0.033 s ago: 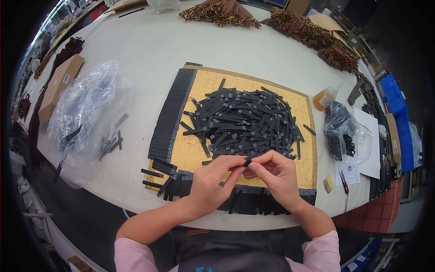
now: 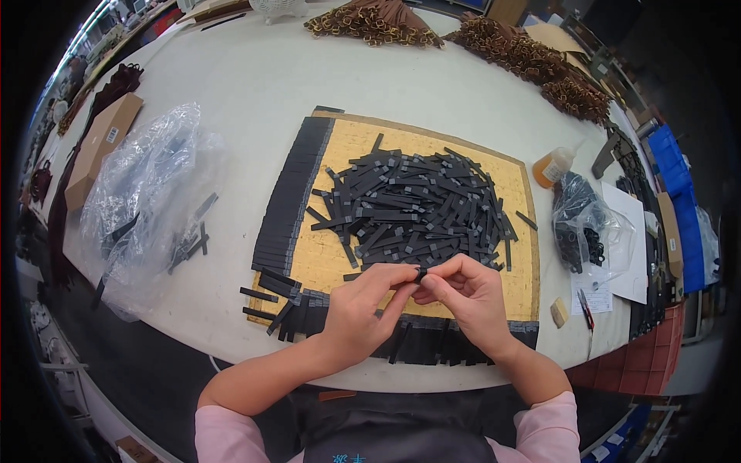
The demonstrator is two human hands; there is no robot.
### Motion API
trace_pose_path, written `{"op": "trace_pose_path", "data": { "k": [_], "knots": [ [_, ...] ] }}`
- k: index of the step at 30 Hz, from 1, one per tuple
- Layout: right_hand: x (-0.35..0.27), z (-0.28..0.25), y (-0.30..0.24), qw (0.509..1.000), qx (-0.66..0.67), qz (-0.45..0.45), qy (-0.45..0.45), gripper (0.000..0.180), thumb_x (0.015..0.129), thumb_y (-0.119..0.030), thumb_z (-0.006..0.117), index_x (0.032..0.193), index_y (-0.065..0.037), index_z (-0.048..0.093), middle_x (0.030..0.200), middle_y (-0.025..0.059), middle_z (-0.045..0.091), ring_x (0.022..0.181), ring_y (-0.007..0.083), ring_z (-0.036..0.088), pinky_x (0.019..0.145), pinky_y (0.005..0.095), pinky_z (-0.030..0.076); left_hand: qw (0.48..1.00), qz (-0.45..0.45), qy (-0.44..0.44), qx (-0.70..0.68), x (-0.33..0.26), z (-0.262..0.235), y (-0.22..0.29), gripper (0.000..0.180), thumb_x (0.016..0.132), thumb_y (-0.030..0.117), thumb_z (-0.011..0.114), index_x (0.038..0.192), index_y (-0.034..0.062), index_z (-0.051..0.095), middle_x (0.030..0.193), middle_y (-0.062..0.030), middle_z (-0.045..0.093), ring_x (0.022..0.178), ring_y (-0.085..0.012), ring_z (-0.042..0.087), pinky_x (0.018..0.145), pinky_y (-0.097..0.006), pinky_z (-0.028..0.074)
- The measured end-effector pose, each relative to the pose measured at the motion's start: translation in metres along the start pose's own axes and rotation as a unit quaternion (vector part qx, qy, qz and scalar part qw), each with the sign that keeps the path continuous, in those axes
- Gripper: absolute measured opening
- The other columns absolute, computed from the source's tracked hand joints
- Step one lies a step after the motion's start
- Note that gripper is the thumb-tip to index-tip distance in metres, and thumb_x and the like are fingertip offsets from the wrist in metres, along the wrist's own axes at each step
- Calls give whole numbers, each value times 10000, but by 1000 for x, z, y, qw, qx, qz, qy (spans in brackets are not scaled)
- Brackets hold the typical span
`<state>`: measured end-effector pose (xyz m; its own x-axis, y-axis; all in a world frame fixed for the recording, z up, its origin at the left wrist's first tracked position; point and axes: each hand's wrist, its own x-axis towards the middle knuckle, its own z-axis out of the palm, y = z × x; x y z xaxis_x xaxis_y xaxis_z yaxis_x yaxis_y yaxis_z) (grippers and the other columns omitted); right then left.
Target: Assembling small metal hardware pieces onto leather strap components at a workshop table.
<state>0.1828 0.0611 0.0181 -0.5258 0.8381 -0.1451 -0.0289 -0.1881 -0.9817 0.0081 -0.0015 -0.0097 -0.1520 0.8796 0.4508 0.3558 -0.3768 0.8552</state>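
Observation:
Between the fingertips of both hands is a small black strip (image 2: 421,275), which looks bent into a loop. My left hand (image 2: 361,307) pinches it from the left, and my right hand (image 2: 472,302) pinches it from the right; the fingers hide most of it. Just beyond my hands, a heap of short black strips (image 2: 424,201) with greyish ends lies on a yellow board (image 2: 519,185). More strips (image 2: 289,193) are laid side by side along the board's left edge. Another row (image 2: 448,339) runs along its near edge, partly under my wrists.
On the left are a clear plastic bag (image 2: 147,208) and a cardboard box (image 2: 104,147). To the right stand a bottle of amber liquid (image 2: 554,167), a bag of black parts (image 2: 579,224), a yellowish block (image 2: 559,312) and a cutting tool (image 2: 587,310). Brown straps with metal rings (image 2: 378,27) lie at the back.
Almost nothing differs. My right fingers have shifted very slightly; both hands keep their pinch on the small black strip.

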Motion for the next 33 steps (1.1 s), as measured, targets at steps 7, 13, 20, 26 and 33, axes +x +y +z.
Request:
{"op": "trace_pose_path", "data": {
  "k": [7,13,20,26,33],
  "knots": [
    [1,4,-1,1000,-14,7,-4,70,976,-36,645,990,26,616,938,103,705,884,144,713,819,287,609,999,23,19,31,1,1,3,213,840,-63,711,1044,-12,675,972,-141,709,848,-283,724,703,-325,579],
    [4,11,-2,999,-33,-6,2,67,966,-31,657,955,17,610,905,97,700,824,131,701,776,289,611,999,28,33,34,0,-1,2,200,851,-62,700,1043,-13,671,952,-135,703,814,-280,718,663,-319,570],
    [11,16,5,999,33,19,4,84,974,-77,656,957,-12,605,856,94,698,744,124,680,682,265,585,998,-24,20,57,-3,-1,3,163,868,-93,680,1020,-35,675,934,-132,709,813,-196,726,711,-275,570],
    [18,6,-2,987,138,64,-45,109,1002,-148,616,997,-39,600,832,76,685,698,135,664,625,272,556,998,-36,36,-42,2,-6,7,170,879,-42,686,1042,-3,659,883,-116,681,789,-228,730,674,-298,569],
    [21,-4,5,953,251,121,-122,118,998,-165,636,1043,-63,599,850,40,652,749,113,640,655,283,547,998,-17,21,-56,0,-10,10,229,869,-59,710,1081,-18,635,955,-112,710,850,-170,727,757,-272,572]
  ]
}}
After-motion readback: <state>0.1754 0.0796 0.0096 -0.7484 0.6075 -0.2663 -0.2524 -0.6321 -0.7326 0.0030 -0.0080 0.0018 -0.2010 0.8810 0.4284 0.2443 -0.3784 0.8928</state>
